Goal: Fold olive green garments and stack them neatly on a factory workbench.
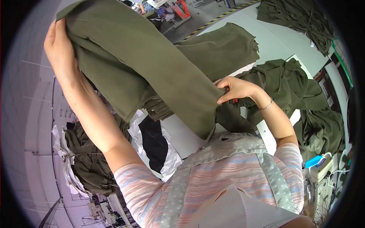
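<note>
A long olive-green fabric piece [152,64] is stretched in the air between my hands, slanting from upper left down to the right. High on the left, my left hand [61,47] grips its upper end, with the thumb on the near side and the other fingers partly behind the cloth. My right hand [237,89] pinches the lower right edge between thumb and fingers. Beneath the raised piece, a stack of folded olive cloth [157,108] shows in part. Something small and red peeks out below my right hand; I cannot make out what it is.
More olive cloth [216,49] lies on the pale table [277,41] beyond my right hand. A heap of olive fabric [285,83] sits to the right, and a tied bundle [296,19] at the far right. Black cloth [153,142] on white wrapping and another bundle [91,159] are at left.
</note>
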`<state>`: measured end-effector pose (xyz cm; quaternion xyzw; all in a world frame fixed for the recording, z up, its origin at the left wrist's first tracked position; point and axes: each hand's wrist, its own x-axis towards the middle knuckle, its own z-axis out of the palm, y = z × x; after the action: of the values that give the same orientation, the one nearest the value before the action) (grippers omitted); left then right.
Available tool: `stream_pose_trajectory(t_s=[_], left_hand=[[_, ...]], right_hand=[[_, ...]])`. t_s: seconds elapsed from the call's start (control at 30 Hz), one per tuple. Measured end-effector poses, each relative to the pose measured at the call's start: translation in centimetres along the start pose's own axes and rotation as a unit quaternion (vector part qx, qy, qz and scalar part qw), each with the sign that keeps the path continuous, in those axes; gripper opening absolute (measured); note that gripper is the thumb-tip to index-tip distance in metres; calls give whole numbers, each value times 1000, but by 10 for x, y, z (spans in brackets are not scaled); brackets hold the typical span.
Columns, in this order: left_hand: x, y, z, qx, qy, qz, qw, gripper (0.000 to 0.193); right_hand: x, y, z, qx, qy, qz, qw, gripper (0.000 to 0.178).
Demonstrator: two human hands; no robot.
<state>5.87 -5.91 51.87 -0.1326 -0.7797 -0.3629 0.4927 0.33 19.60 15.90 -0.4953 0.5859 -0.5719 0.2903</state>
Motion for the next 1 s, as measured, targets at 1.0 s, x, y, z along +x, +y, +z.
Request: stream_pose_trajectory(t_s=[1.0], left_hand=[[-164,-240,-20,495,-264,-141,816,71]], right_hand=[[92,71,-104,-564,407,14,719,31]])
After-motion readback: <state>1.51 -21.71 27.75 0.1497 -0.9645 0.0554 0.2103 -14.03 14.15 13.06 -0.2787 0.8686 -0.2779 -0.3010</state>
